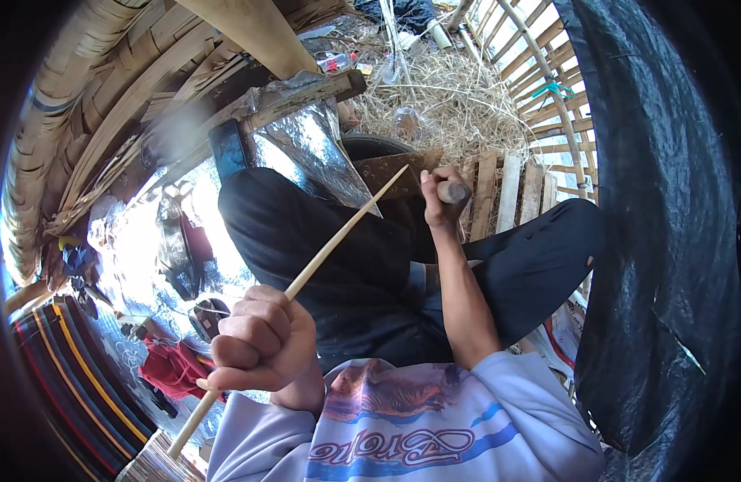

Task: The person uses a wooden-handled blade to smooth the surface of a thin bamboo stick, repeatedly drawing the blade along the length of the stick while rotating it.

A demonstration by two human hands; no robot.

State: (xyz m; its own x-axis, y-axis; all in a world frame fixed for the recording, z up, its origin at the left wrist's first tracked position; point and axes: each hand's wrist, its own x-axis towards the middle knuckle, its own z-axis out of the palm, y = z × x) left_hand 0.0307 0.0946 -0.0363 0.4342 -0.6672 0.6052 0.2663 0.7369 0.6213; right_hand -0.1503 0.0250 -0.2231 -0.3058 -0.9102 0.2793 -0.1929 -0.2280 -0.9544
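My left hand (262,341) is closed in a fist round a long, pale bamboo stick (336,238). The stick slants from the lower left up to a thin tip near the middle of the view. Close to that tip, my right hand (443,197) grips a tool by its round wooden handle (452,191), whose blunt end points toward me. The tool's working end is mostly hidden by the hand and dark against the background, so its kind is unclear. Both hands are above my crossed legs in dark trousers (322,257).
Dry straw (459,96) with plastic bottles lies ahead, beside wooden slats (507,189). A phone (228,149) leans by a wooden beam (306,100). Black sheeting (660,241) hangs at the right. Red cloth (173,368) and a striped textile (77,386) are at the left.
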